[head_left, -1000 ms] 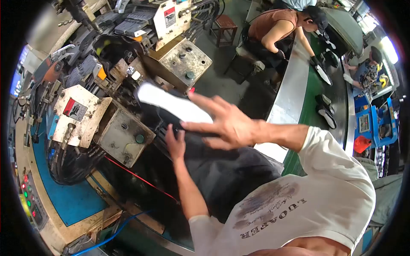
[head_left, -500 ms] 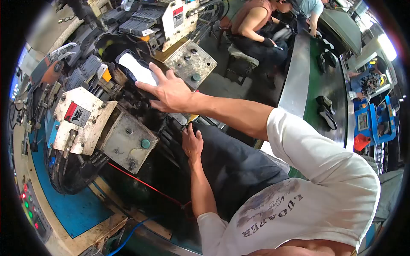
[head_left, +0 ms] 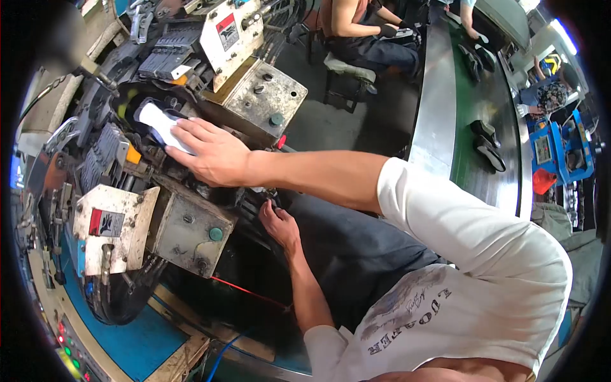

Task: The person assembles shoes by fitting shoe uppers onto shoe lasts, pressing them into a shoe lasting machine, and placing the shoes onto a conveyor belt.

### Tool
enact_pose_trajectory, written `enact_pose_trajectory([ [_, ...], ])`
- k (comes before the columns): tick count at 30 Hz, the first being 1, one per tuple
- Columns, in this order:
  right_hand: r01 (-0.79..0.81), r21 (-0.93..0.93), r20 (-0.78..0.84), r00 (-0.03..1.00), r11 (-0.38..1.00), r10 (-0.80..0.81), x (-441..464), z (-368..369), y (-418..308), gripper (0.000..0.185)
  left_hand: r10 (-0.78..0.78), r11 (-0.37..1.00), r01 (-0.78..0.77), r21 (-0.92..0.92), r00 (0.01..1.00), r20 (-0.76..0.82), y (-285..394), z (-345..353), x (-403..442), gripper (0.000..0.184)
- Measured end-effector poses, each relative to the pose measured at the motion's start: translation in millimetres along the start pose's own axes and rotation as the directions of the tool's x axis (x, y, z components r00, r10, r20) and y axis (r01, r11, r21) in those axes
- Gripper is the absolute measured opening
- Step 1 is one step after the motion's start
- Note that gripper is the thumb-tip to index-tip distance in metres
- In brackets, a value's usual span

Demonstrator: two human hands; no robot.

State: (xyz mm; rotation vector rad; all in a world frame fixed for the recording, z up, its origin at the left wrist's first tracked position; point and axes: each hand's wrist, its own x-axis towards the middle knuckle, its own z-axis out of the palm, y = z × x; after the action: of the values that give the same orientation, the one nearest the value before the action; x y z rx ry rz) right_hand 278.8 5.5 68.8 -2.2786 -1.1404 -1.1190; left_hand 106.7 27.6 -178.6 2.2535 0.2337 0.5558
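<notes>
A shoe (head_left: 159,124) with a white underside and dark edges lies bottom up between the machine's two jaw sides. Across its near end my right hand (head_left: 213,153) rests, fingers stretched out flat over the white surface. My left hand (head_left: 280,226) is lower, by the machine's near edge below the right forearm. Its fingers are loosely apart beside a small metal part (head_left: 262,191), and I see nothing held in them; whether they touch that part I cannot tell. The machine's two grey control boxes (head_left: 186,230) flank the shoe, each with a green button.
White guard plates (head_left: 114,226) with warning labels stand on the machine. A red cord (head_left: 248,290) runs below the near box. To the right, a green conveyor (head_left: 468,137) carries dark shoes (head_left: 489,155). Co-workers sit and stand along it. A blue crate (head_left: 566,149) is beyond.
The view has shifted, with the machine lower and further left. My right hand's spread fingers have come closer together on the shoe. My left hand has drawn slightly back from the metal part.
</notes>
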Motion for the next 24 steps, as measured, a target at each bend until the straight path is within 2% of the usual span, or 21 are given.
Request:
enact_pose_trajectory([
  [3,0.002,-0.007,-0.01,1.0,1.0,-0.002,26.6,23.2,9.0,0.047,-0.063,0.998,0.061,-0.035,0.997,-0.053,0.5,-6.1,5.1,0.035],
  [9,-0.005,0.011,-0.015,1.0,1.0,0.005,80.6,79.5,30.6,0.042,-0.096,0.99,0.095,-0.107,0.995,-0.002,-5.7,-1.1,7.7,0.037],
  [14,-0.049,-0.017,0.019,0.999,0.999,0.049,97.9,74.4,25.3,0.044,-0.148,0.965,0.162,-0.206,0.986,0.082,-4.1,3.7,13.6,0.036],
  [20,-0.064,-0.019,0.004,0.998,0.998,0.065,111.7,62.5,25.1,0.043,-0.12,0.953,0.153,-0.261,0.983,0.137,-2.4,8.0,12.0,0.037],
  [24,-0.097,0.019,0.205,0.975,0.995,0.091,129.9,46.4,20.3,0.043,-0.153,0.95,0.192,-0.245,0.974,0.169,-6.8,7.5,5.1,0.036],
])
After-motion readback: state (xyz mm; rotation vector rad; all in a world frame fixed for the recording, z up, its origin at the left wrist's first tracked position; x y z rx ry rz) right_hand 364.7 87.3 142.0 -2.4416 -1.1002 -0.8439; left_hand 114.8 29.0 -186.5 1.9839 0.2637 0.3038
